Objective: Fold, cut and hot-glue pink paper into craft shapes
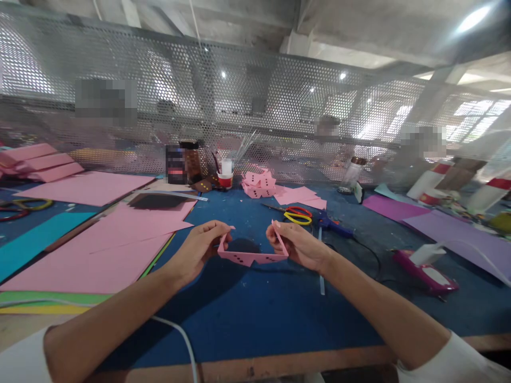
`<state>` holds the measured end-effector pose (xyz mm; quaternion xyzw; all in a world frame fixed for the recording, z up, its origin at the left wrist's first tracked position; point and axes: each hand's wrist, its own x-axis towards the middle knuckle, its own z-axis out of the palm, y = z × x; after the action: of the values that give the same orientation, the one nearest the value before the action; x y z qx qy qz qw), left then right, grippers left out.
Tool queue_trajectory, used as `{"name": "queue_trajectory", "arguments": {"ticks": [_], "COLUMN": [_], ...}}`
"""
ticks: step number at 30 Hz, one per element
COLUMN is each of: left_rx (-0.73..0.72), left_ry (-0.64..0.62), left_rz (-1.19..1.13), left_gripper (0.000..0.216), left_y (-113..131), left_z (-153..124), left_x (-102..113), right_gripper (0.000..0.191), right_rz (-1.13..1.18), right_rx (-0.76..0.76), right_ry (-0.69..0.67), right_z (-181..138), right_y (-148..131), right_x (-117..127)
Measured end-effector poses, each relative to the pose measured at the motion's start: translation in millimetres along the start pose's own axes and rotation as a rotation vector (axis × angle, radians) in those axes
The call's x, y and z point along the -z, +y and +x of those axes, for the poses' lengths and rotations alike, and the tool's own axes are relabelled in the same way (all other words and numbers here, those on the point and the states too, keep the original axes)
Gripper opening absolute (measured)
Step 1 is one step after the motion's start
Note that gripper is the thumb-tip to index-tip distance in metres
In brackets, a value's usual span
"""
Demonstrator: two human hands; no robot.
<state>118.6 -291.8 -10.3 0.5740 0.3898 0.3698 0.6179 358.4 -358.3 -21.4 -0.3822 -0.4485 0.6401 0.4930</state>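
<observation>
Both my hands hold a pink foam piece with black dots, folded up at its sides, just above the blue table top. My left hand pinches the piece's left flap between thumb and fingers. On the right flap, my right hand is closed in the same way. The piece hangs between the two hands at the table's middle.
Large pink foam sheets lie left, over green and yellow ones. Behind are a pile of pink dotted cubes, scissors with red and yellow handles, a blue glue gun, a pink glue gun, purple sheets, jars and a perforated metal screen.
</observation>
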Motion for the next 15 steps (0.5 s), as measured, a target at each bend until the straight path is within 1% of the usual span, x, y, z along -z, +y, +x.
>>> {"name": "queue_trajectory", "arguments": {"ticks": [5,9,15], "left_rx": [0.006,0.021,-0.009], "left_ry": [0.007,-0.003,0.019], "left_rz": [-0.013,-0.034,-0.053], "left_gripper": [0.022,0.023,0.029], "left_y": [1.9,-1.0,-7.1], "left_z": [1.2,4.2,11.2], "left_x": [1.1,5.0,11.1], "right_gripper": [0.036,0.036,0.039], "right_rz": [0.035,0.060,0.067], "right_rx": [0.004,0.022,0.053], "right_ry": [0.053,0.104,0.179], "right_z": [1.1,2.8,4.1], "right_y": [0.2,0.2,0.9], "right_x": [0.8,2.4,4.3]}}
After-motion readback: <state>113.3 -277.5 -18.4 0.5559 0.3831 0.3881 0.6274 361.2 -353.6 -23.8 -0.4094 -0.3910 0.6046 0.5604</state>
